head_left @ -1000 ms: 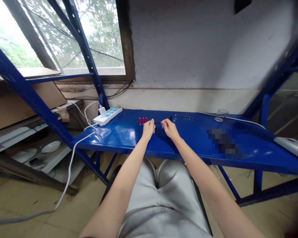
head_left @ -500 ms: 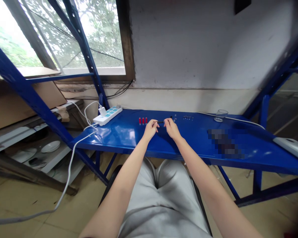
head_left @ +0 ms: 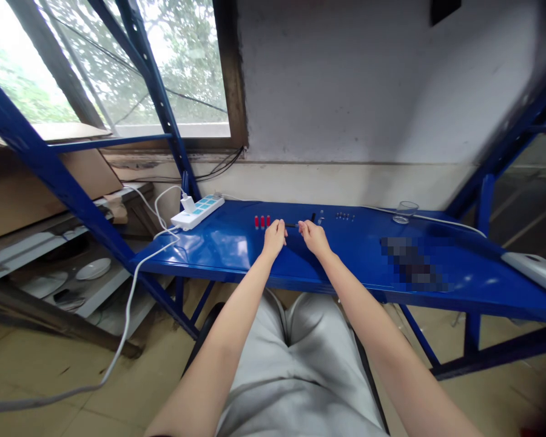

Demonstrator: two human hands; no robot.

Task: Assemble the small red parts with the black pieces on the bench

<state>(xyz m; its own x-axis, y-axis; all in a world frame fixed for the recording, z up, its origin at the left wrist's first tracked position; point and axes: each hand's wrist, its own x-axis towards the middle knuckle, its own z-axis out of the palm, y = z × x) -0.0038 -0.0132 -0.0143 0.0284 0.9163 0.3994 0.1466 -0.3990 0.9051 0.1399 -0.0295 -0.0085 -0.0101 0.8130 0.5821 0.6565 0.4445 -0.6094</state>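
Above the blue tabletop, a thin dark pen-like rod (head_left: 290,225) spans the short gap between my hands. My left hand (head_left: 274,238) is closed, pinching the rod's left end. Closed fingertips of my right hand (head_left: 315,237) meet its right end, where a lighter tip shows. Just left of my left hand stand several small red cylinders (head_left: 262,222) with pale lower ends. Behind my right hand lies a short black piece (head_left: 313,216), and beside it are small clear pieces (head_left: 321,215). The rod's exact kind is too small to make out.
Several tiny pieces (head_left: 344,216) lie in a row toward the back of the blue table (head_left: 227,261). A clear glass (head_left: 404,211) stands at the back right. A white power strip (head_left: 198,212) with a cord sits at the left. A blurred-out dark object (head_left: 412,264) lies right.
My hands have shifted slightly, and the rod between them now shows a lighter tip at the right. The black piece behind my right hand is more visible.
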